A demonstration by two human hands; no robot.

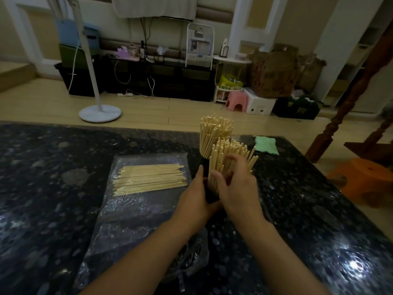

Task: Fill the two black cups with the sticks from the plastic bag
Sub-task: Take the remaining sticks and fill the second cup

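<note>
Now | L hand + R hand wrapped round near cup | sticks upright, fanning right | bagged sticks flat, left-right

My fingers closed round the near cup, whose sticks blocked any pass above them. Just beyond my fingertips, the far cup's sticks walled the way forward. Left of my fingers lay the bag; right of them, bare table stood open.
</note>
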